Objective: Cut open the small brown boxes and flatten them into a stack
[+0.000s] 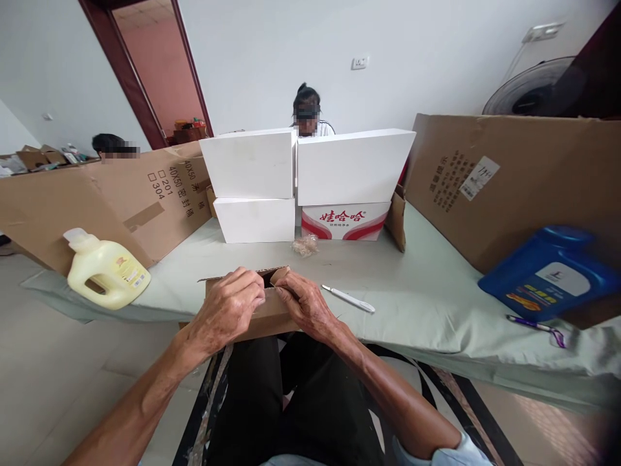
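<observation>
A small brown cardboard box [269, 318] sits at the table's near edge, right in front of my lap, with its top partly open and a dark gap showing. My left hand [231, 301] is closed over the box's left side, thumb and fingers pinched together; what they pinch is too small to make out. With thumb and fingers, my right hand [308, 303] grips a raised flap at the box's right side. Just right of that hand lies a white-handled craft knife [352, 299], its blade pointing up and left. A crumpled clump of clear tape [305, 245] rests beyond the box.
White boxes [247, 165] and a red-and-white printed carton [345, 222] form a stack at the back. Large cardboard panels [165, 200] flank the table. A yellow jug [109, 272] stands left; a blue bottle [548, 272] and purple pen [533, 325] are right. Two people sit beyond.
</observation>
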`<state>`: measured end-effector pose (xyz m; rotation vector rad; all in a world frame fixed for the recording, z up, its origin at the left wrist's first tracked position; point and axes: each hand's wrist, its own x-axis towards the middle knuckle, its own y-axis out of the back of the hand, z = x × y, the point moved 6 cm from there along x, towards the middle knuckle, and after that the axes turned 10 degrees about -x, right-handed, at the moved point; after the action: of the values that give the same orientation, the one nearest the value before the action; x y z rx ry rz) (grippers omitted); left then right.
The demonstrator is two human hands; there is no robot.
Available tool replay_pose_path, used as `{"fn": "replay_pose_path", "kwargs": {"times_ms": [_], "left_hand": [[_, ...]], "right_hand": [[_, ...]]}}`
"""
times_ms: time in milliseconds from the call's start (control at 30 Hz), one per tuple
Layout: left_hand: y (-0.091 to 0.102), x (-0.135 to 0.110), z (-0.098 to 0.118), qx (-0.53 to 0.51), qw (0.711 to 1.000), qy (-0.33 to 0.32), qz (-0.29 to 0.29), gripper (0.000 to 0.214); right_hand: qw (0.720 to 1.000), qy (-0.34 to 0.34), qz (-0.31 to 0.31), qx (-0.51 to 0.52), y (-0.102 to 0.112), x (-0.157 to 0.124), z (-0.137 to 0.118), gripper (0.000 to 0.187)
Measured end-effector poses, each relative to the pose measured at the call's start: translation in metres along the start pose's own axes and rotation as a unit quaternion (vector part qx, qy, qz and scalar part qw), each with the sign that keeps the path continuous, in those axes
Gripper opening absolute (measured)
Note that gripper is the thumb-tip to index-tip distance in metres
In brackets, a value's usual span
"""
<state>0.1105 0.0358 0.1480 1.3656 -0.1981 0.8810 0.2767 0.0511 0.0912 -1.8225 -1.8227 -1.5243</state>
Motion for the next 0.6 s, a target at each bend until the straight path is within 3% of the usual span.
{"fn": "replay_pose_path", "kwargs": {"times_ms": [100,233,400,600], "left_hand": [[0.007,-0.007,0.001,-0.053,0.998,-0.012,0.020,0.021],[0.014,-0.017,-0.015,-0.033,0.998,0.042,0.046,0.012],[0.000,-0.016,-0.024,-0.004,0.997,0.074,-0.007,0.012],[-0.008,-0.008,-0.025,-0.015,0.998,0.062,0.013,0.020]], "right_hand": [[1.000,0.001,0.001,0.007,0.000,0.001,0.000,0.019],[1.000,0.003,-0.001,0.003,-0.001,0.001,-0.003,0.019],[1.000,-0.004,-0.007,-0.006,-0.001,-0.002,-0.004,0.018],[1.000,-0.015,-0.012,-0.010,-0.001,-0.003,-0.002,0.019]]}}
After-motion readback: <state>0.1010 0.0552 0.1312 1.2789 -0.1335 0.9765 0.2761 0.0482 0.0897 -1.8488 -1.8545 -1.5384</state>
